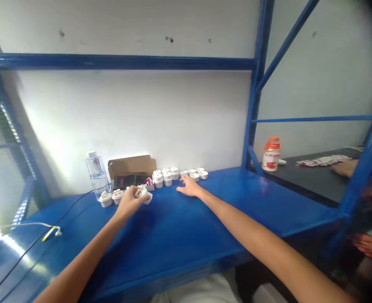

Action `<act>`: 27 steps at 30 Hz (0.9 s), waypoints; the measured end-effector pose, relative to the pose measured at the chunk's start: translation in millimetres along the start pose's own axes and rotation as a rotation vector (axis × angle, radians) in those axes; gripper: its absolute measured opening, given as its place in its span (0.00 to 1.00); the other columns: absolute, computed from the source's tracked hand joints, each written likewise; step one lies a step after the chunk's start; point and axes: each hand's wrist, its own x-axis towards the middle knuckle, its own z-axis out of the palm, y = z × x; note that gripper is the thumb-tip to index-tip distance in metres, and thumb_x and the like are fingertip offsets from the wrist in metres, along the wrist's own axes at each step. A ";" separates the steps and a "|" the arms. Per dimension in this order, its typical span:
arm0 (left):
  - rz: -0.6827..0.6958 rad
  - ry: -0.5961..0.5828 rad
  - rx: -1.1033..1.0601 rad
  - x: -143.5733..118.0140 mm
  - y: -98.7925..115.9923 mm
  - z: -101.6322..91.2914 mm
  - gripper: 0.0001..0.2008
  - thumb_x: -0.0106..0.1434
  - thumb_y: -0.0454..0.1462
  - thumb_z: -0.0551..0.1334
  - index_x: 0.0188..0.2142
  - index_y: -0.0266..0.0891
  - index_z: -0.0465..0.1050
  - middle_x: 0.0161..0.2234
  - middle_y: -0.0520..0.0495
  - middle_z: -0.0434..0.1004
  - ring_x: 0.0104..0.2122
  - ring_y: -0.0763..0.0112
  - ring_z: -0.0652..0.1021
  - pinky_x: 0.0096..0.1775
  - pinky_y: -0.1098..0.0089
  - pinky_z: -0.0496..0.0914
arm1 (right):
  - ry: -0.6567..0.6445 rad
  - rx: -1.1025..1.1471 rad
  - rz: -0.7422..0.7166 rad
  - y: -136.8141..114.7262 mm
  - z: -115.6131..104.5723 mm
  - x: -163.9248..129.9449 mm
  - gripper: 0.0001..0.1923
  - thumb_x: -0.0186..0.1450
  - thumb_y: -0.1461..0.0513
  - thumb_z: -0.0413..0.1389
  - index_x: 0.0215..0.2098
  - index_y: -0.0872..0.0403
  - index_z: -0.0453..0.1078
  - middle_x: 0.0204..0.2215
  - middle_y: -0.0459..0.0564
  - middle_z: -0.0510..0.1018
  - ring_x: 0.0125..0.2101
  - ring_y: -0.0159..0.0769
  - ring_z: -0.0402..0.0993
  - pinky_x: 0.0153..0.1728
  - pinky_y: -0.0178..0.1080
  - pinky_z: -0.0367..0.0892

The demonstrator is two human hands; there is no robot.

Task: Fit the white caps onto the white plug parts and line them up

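Note:
My left hand (pixel 129 203) is closed on a white plastic piece (pixel 141 192), held above the table at the middle left. Its exact kind is too small to make out. Beside that hand stand white round plastic pieces with raised tops (pixel 105 199). My right hand (pixel 189 186) reaches over the table with thumb and fingers apart, its fingertips close to a group of white round caps (pixel 194 176). Whether the fingertips touch a cap I cannot tell. Between the hands, several stacked white round pieces (pixel 158 180) stand near the wall.
An open cardboard box (pixel 132 165) leans behind the pieces, next to a clear bottle (pixel 96 172). Cables (pixel 58 230) cross the blue table (pixel 173 235) at left. Blue frame posts (pixel 253 97) rise at right. Beyond them, an orange-capped bottle (pixel 271 155) stands on a black table.

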 end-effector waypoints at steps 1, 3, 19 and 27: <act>0.047 0.002 0.071 0.9 -2.0 -0.2 0.19 0.49 0.47 0.68 0.36 0.39 0.71 0.33 0.48 0.76 0.34 0.61 0.75 0.35 0.67 0.64 | -0.001 0.010 0.006 1.2 -0.1 1.0 0.29 0.60 0.53 0.62 0.57 0.57 0.69 0.59 0.60 0.70 0.58 0.48 0.69 0.57 0.44 0.64; 0.147 -0.021 0.177 2.3 -6.2 -0.7 0.16 0.49 0.46 0.68 0.34 0.40 0.71 0.29 0.50 0.75 0.31 0.62 0.74 0.32 0.68 0.61 | -0.003 0.028 0.013 2.7 -0.6 1.9 0.30 0.60 0.53 0.62 0.57 0.57 0.68 0.58 0.59 0.71 0.56 0.47 0.71 0.56 0.44 0.66; 0.098 -0.152 0.556 14.7 -14.4 -61.4 0.23 0.42 0.54 0.70 0.33 0.44 0.76 0.32 0.41 0.78 0.35 0.51 0.77 0.37 0.64 0.65 | -0.036 -0.218 -0.043 -34.8 -13.4 32.0 0.41 0.61 0.64 0.60 0.70 0.55 0.52 0.69 0.63 0.54 0.63 0.47 0.62 0.59 0.40 0.61; -0.107 -0.102 0.716 19.1 -32.8 -110.9 0.18 0.46 0.54 0.67 0.23 0.43 0.72 0.29 0.40 0.77 0.34 0.51 0.78 0.36 0.63 0.66 | 0.023 -0.372 0.058 -58.0 -11.6 18.2 0.29 0.67 0.57 0.56 0.63 0.55 0.58 0.55 0.68 0.68 0.51 0.57 0.74 0.49 0.51 0.65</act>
